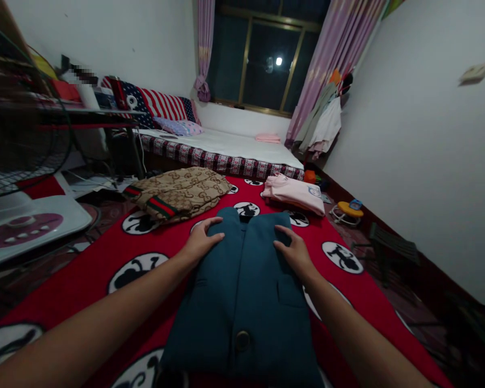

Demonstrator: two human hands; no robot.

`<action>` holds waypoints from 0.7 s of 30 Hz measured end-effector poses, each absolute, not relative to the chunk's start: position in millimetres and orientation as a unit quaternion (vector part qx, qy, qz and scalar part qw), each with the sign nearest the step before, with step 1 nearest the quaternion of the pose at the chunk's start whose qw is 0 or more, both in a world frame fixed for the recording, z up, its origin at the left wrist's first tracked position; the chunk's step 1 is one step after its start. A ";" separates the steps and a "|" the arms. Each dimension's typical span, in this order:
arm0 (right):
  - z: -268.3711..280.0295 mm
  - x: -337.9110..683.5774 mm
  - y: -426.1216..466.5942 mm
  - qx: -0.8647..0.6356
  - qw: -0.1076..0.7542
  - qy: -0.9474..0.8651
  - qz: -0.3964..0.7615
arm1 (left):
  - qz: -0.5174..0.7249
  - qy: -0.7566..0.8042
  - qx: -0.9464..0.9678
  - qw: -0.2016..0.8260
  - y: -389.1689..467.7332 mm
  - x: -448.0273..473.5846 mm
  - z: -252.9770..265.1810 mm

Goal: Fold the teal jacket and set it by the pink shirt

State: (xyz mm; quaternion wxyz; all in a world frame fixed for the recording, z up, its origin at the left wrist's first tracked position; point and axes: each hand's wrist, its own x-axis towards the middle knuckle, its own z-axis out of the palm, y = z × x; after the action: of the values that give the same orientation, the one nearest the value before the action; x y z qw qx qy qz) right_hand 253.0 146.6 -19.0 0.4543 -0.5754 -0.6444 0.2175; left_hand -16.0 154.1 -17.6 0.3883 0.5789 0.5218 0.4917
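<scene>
A folded teal blazer (253,291) lies on a red blanket in front of me, with a dark round button near its lower end and a pocket on its right half. At its upper left edge rests my left hand (204,240), thumb and index finger apart on the cloth. My right hand (294,249) touches the upper right edge in a similar way, thumb and index finger spread. The other fingers of both hands are mostly hidden. Neither hand visibly pinches the fabric.
The red blanket (92,302) has white circles with black figures. Beyond the blazer lie a folded brown patterned garment (186,188) and folded pink clothing (293,194). A fan (20,134) stands left, a bed (226,143) at the back, and a yellow stool (350,210) right.
</scene>
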 end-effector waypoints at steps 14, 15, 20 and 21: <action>-5.2 223.4 155.0 -0.622 0.219 -0.751 -0.025 | 0.180 0.540 0.822 0.037 166.6 2.4 -1.7; -5.9 216.6 154.7 -0.601 0.207 -0.772 -0.018 | 0.162 0.531 0.830 0.048 169.2 11.6 -6.6; -30.8 201.7 180.4 -0.605 0.087 -0.790 0.051 | 0.093 0.524 0.845 0.042 203.4 38.3 -36.2; -36.5 202.5 189.4 -0.610 0.071 -0.787 0.056 | 0.092 0.526 0.845 0.037 212.6 39.3 -40.6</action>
State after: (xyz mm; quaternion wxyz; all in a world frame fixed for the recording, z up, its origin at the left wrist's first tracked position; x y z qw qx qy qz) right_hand 202.5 189.4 -36.5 0.0706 -0.6103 -0.7870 0.0565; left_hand 39.3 212.6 -40.6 0.0375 0.8446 0.5261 0.0919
